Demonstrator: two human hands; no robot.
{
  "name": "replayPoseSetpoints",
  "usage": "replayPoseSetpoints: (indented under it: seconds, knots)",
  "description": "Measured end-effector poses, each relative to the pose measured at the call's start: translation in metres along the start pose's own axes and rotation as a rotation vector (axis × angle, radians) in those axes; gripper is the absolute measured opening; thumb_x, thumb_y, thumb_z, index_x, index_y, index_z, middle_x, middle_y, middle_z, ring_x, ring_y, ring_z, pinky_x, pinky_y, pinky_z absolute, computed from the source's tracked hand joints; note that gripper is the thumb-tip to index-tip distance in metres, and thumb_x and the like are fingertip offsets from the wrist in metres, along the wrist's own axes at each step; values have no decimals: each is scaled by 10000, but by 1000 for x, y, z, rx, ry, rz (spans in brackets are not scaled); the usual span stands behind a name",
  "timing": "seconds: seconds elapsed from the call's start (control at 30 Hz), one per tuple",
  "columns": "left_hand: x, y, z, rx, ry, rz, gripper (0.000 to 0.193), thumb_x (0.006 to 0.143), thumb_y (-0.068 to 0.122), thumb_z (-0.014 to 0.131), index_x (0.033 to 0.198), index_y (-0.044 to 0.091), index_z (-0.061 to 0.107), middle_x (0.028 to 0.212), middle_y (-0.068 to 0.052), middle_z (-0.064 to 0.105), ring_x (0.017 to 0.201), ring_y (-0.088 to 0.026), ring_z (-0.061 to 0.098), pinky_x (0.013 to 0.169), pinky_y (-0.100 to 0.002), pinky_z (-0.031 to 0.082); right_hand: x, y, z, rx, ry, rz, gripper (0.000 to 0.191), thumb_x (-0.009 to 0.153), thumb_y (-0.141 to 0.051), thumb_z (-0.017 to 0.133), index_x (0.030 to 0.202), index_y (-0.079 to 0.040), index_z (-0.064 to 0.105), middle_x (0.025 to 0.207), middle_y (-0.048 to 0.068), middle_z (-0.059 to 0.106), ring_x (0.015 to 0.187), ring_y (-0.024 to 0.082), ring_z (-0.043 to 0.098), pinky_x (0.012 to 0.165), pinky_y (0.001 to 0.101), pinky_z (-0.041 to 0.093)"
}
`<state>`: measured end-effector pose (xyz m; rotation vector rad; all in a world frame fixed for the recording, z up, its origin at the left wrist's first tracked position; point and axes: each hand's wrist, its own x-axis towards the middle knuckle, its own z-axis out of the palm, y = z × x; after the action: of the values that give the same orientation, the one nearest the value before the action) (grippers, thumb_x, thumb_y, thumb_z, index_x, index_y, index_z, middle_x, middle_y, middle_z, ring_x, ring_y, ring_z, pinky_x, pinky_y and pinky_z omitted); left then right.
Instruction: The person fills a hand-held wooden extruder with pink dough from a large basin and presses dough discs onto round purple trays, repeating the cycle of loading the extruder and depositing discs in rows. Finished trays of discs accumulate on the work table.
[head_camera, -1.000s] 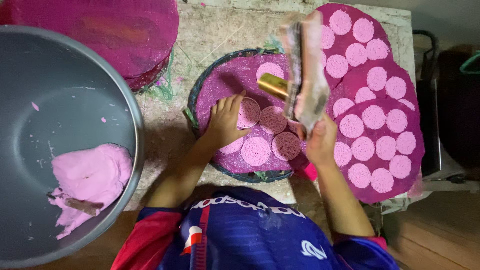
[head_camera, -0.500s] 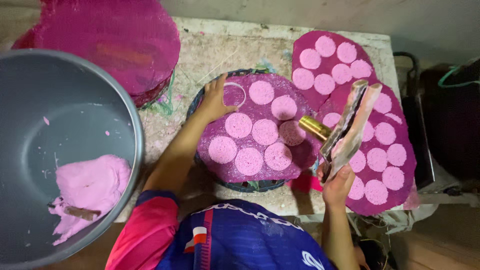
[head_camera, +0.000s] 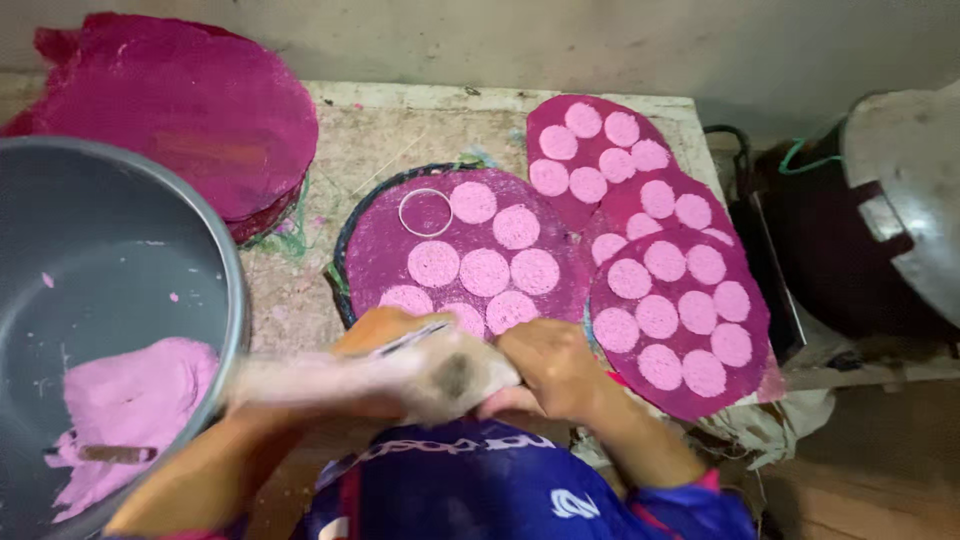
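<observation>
Grip: both hands are closed on one pale, floury cloth-like bag (head_camera: 400, 375) held crosswise just above the person's chest; the right hand (head_camera: 555, 370) wraps its narrow end, the left hand (head_camera: 385, 335) clamps the wider body from behind.
Held thing: blurred by motion, so I cannot tell for sure whether it is a piping bag or a folded cloth; a thin dark strip runs along its top edge.
Change: half a second ago the right hand alone held it upright at the right of the tray while the left hand rested on the tray's far-left corner. Now both hands are off the tray and drawn in to the body.
What that suggests: the laying of discs seems paused while the bag is regripped or squeezed.
Just beyond the grip: a round woven tray (head_camera: 350, 250) with a magenta mat and pink discs (head_camera: 485, 270); a metal ring (head_camera: 425, 212) lies on its one unfilled spot.
Right of the grip: filled mats (head_camera: 690, 395), overlapping.
Left of the grip: a grey basin (head_camera: 120, 260) holding pink dough (head_camera: 130, 400).
Far left: stacked bare magenta mats (head_camera: 180, 110).
</observation>
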<state>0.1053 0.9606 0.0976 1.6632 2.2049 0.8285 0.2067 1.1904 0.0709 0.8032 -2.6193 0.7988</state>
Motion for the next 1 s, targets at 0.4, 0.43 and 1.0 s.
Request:
replayPoseSetpoints:
  seconds: [0.4, 0.43, 1.0]
  knots:
    - [-185, 52, -85, -349, -218, -348, 153, 865, 308, 705, 973, 201, 727, 731, -72, 733, 728, -273, 761, 625, -400, 537, 125, -114, 13, 458, -714, -395, 441, 1008, -490, 614, 927, -59, 575, 825, 132, 628, 819, 381, 645, 646, 482, 453]
    - [-197, 52, -85, -313, -203, -373, 145, 855, 312, 703, 940, 195, 715, 713, -71, 730, 707, -278, 759, 623, -402, 546, 128, -120, 22, 510, -740, -398, 430, 1037, -473, 603, 949, -53, 569, 841, 139, 630, 845, 387, 643, 669, 485, 454]
    - [-476, -155, -48, -1767, 255, -211, 612, 854, 379, 641, 1387, 87, 568, 1243, -98, 679, 1050, -213, 681, 777, -362, 596, 359, -188, 119, -755, 31, -1105, 117, 910, -105, 743, 993, -154, 677, 868, -14, 572, 808, 151, 594, 719, 291, 451]
